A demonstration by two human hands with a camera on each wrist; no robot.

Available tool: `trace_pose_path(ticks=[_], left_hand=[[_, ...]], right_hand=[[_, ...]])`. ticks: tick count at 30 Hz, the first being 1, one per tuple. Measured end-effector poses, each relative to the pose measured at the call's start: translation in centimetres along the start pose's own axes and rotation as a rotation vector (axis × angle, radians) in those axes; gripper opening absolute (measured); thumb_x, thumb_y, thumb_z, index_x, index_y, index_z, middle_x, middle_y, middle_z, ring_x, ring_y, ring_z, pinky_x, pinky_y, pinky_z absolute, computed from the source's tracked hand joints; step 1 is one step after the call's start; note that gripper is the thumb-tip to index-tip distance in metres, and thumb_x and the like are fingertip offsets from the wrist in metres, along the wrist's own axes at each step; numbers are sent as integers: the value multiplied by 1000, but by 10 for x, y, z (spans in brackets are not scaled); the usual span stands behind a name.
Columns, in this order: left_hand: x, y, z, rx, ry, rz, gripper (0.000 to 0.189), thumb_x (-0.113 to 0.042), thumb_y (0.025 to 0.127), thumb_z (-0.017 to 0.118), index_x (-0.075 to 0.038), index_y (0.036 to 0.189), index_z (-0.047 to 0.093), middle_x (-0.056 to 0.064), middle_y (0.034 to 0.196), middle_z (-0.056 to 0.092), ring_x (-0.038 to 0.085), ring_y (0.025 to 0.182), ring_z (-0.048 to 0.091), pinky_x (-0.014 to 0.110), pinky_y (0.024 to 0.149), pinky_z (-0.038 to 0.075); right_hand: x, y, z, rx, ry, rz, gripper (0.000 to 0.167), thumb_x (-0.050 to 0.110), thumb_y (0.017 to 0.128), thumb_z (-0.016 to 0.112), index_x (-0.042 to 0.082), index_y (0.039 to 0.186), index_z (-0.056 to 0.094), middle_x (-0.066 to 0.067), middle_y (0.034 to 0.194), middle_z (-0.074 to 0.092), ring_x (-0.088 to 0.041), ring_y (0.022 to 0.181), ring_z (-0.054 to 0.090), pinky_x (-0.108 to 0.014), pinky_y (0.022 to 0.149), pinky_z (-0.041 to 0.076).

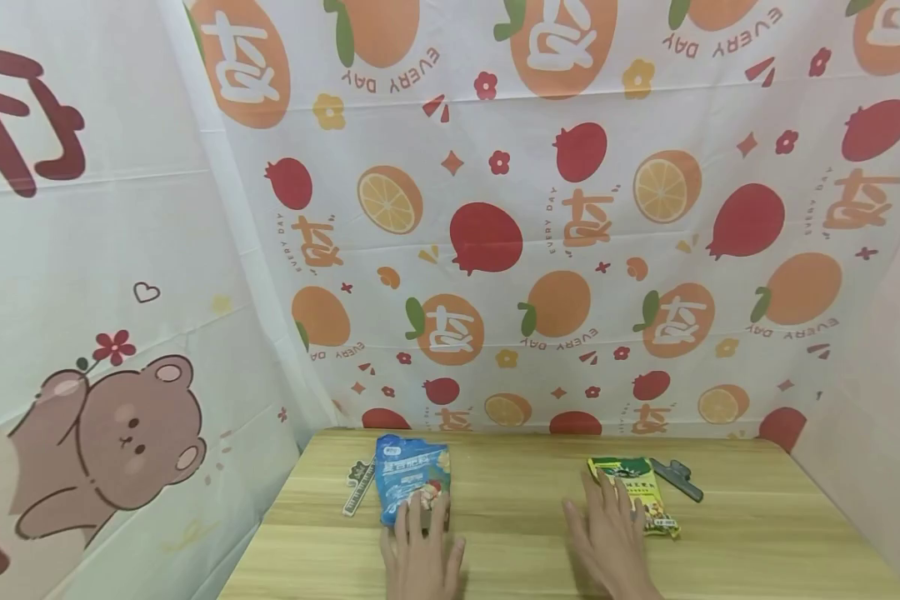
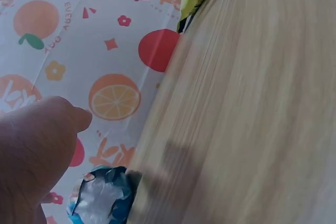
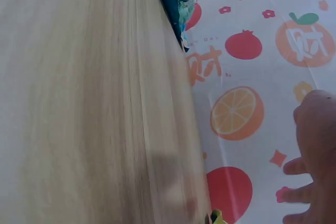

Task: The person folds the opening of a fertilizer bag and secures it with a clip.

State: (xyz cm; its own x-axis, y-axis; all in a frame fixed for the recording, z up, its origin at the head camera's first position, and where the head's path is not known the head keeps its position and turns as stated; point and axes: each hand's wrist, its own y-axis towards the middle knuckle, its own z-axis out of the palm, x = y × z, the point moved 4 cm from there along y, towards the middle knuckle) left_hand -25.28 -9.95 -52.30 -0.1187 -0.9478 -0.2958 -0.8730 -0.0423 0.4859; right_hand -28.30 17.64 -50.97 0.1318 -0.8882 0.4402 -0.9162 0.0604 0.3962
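A blue printed plastic bag (image 1: 412, 471) lies at the left of the table. My left hand (image 1: 422, 554) overlaps its lower edge in the head view, fingers spread and straight. The left wrist view shows this hand (image 2: 37, 148) raised above the tabletop, the bag's crumpled end (image 2: 100, 198) below it. To the right lies a green and yellow printed packet (image 1: 648, 492). My right hand (image 1: 609, 537) overlaps its left side with extended fingers, and in the right wrist view this hand (image 3: 317, 156) is also raised. Neither hand holds anything.
Left of the blue bag lies a ruler-like strip (image 1: 355, 492) with a dark, ornate end. A dark grey clip (image 1: 678, 479) lies beside the yellow packet. The wooden table (image 1: 517, 500) meets a fruit-print curtain (image 1: 495, 333) at its back edge; another curtain (image 1: 247, 467) hangs at left.
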Motion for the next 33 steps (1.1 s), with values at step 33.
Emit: trace_pose_path(ticks=[33], left_hand=[[77,47,-45,-90,125,122,47,-40,95,66,-11,133,63,23,137,60,46,126,55,72,95,44]], right_hand=[[87,77,35,69,-88,-355,55,42,102,52,2,140,52,-20,144,56,-41,135,48,-60,112,39]])
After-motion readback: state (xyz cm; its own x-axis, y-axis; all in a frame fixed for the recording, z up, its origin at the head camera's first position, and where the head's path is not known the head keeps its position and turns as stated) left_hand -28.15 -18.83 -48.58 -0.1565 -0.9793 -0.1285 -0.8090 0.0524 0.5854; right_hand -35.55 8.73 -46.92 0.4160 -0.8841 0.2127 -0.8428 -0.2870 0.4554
